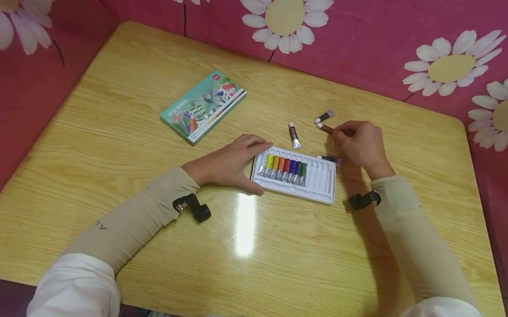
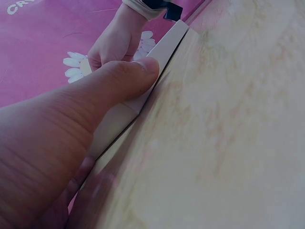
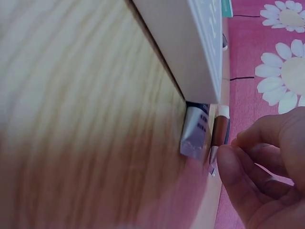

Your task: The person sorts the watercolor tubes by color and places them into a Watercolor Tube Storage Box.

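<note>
My left hand [image 1: 230, 166] holds the left end of a white plastic tray [image 1: 321, 178], the thumb on its near side and the fingers toward its far edge. In the left wrist view the thumb presses the tray's side wall [image 2: 164, 55]. Several coloured paint tubes [image 1: 286, 169] stand in a row in the tray's left and middle slots; slots to the right hold none. Beyond the tray's far right corner, my right hand [image 1: 363, 143] pinches a reddish-brown paint tube [image 3: 219, 130] by its crimped end, white cap pointing left.
A dark brown tube [image 1: 294, 134] lies behind the tray, and a dark-labelled tube [image 1: 324, 116] farther back. Another dark tube [image 3: 195, 131] lies against the tray's right far corner. A green illustrated paint box [image 1: 205, 106] rests at the back left of the wooden table [image 1: 275, 254].
</note>
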`<state>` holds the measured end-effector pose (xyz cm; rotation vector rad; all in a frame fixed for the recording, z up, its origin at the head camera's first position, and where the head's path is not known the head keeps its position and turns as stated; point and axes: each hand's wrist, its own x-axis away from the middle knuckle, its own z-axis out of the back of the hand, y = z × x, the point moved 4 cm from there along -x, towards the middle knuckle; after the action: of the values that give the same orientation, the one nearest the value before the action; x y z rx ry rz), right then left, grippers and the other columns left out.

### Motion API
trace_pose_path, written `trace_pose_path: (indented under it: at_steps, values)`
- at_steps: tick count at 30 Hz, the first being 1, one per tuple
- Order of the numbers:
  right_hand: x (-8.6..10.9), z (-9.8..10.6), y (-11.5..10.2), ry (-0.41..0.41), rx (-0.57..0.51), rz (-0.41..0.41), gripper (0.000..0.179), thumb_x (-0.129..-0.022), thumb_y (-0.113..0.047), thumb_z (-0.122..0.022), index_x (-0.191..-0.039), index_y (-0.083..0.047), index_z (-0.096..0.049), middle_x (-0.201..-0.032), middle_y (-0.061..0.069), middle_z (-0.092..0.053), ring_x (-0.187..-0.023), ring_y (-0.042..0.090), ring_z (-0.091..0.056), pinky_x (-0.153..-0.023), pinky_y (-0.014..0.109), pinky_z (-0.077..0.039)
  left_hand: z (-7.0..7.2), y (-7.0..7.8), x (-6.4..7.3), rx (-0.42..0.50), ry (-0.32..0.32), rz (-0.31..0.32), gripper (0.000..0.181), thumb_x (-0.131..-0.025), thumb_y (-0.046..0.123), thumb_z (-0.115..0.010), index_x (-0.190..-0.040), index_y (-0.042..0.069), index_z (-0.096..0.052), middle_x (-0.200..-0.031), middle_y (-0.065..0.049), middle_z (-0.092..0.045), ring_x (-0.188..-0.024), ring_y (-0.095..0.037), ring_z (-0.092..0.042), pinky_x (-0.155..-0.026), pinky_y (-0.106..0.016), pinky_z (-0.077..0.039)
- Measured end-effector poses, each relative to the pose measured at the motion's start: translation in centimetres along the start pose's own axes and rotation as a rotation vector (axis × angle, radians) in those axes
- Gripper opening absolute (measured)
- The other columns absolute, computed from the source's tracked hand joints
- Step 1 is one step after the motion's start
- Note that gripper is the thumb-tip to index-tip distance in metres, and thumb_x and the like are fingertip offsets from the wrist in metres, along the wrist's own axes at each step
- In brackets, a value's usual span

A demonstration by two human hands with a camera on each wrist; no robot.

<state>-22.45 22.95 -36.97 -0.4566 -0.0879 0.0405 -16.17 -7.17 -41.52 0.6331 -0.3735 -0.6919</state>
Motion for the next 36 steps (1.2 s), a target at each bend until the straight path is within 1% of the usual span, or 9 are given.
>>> trace_pose_path:
  at_steps: [5,11,15,19,22,24,27,31,36]
  values:
    - [-0.5,0.2,0.0,0.016,0.009,-0.001,0.03,-0.102,-0.026,-0.061,-0.113,-0.005,-0.078,-0.108,0.02,-0.076,-0.095,0.029,-0.06,-0.075,0.034,-0.043,0.0,-0.1,0.0,0.002,-0.003,0.005,0.118,-0.075,0.066,-0.082,-0.166,0.019,-0.025,-0.166,-0.004,-0.031,-0.156,-0.022,-0.027,-0.129,-0.044,-0.03]
    - [-1.3,0.3,-0.5,0.052,0.012,0.052,0.028,-0.1,-0.024,-0.063,-0.112,-0.004,-0.077,-0.108,0.022,-0.076,-0.096,0.031,-0.065,-0.078,0.036,-0.046,-0.1,-0.2,-0.1,-0.003,-0.009,0.008,0.117,-0.075,0.067,-0.082,-0.166,0.02,-0.024,-0.167,-0.004,-0.031,-0.156,-0.022,-0.026,-0.129,-0.044,-0.03]
    - [-2.1,0.2,-0.7,0.066,0.012,0.083,0.025,-0.1,-0.021,-0.064,-0.114,-0.005,-0.077,-0.107,0.021,-0.076,-0.095,0.03,-0.065,-0.078,0.033,-0.045,0.0,-0.2,-0.1,-0.005,-0.012,0.008,0.117,-0.075,0.067,-0.082,-0.166,0.02,-0.024,-0.167,-0.004,-0.031,-0.156,-0.022,-0.026,-0.129,-0.044,-0.03]
    - [-2.9,0.0,-1.1,0.079,0.025,0.159,0.022,-0.097,-0.017,-0.07,-0.113,-0.004,-0.078,-0.109,0.019,-0.076,-0.095,0.029,-0.067,-0.079,0.033,-0.047,0.0,-0.2,-0.1,0.001,-0.011,0.006,0.118,-0.075,0.067,-0.082,-0.166,0.019,-0.025,-0.166,-0.004,-0.031,-0.155,-0.022,-0.027,-0.129,-0.044,-0.03]
    - [-3.5,0.0,-1.5,0.092,0.056,0.241,0.02,-0.093,-0.011,-0.074,-0.11,-0.001,-0.079,-0.109,0.02,-0.075,-0.096,0.032,-0.069,-0.082,0.041,-0.052,0.0,-0.2,-0.1,0.006,-0.012,0.005,0.118,-0.075,0.067,-0.082,-0.166,0.019,-0.024,-0.167,-0.004,-0.031,-0.155,-0.022,-0.027,-0.129,-0.044,-0.03]
    - [-3.8,0.0,-1.6,0.077,0.072,0.265,0.019,-0.093,-0.008,-0.073,-0.11,-0.001,-0.079,-0.11,0.021,-0.075,-0.099,0.034,-0.07,-0.087,0.047,-0.055,-0.1,-0.2,0.0,0.01,-0.014,0.004,0.118,-0.075,0.066,-0.083,-0.166,0.019,-0.024,-0.167,-0.004,-0.031,-0.155,-0.022,-0.027,-0.129,-0.044,-0.03]
    - [-4.3,-0.2,-1.7,0.029,0.094,0.275,0.019,-0.095,-0.007,-0.07,-0.112,-0.002,-0.079,-0.114,0.021,-0.075,-0.104,0.036,-0.071,-0.091,0.052,-0.056,-0.1,-0.2,0.0,0.012,-0.014,0.004,0.118,-0.075,0.065,-0.083,-0.166,0.019,-0.024,-0.167,-0.004,-0.031,-0.155,-0.022,-0.027,-0.129,-0.044,-0.03]
    - [-4.7,-0.5,-1.8,-0.038,0.117,0.261,0.021,-0.098,-0.007,-0.066,-0.114,-0.006,-0.08,-0.12,0.019,-0.075,-0.111,0.036,-0.069,-0.094,0.052,-0.054,0.0,-0.1,0.0,0.017,-0.012,0.001,0.118,-0.075,0.064,-0.084,-0.166,0.018,-0.024,-0.166,-0.005,-0.031,-0.155,-0.022,-0.027,-0.129,-0.044,-0.03]
    - [-5.2,-0.8,-1.9,-0.044,0.128,0.27,0.022,-0.098,-0.007,-0.064,-0.113,-0.007,-0.081,-0.122,0.019,-0.075,-0.112,0.036,-0.07,-0.094,0.052,-0.055,0.0,-0.2,0.0,0.019,-0.007,-0.005,0.118,-0.075,0.064,-0.084,-0.166,0.017,-0.025,-0.166,-0.004,-0.032,-0.154,-0.022,-0.028,-0.129,-0.043,-0.03]
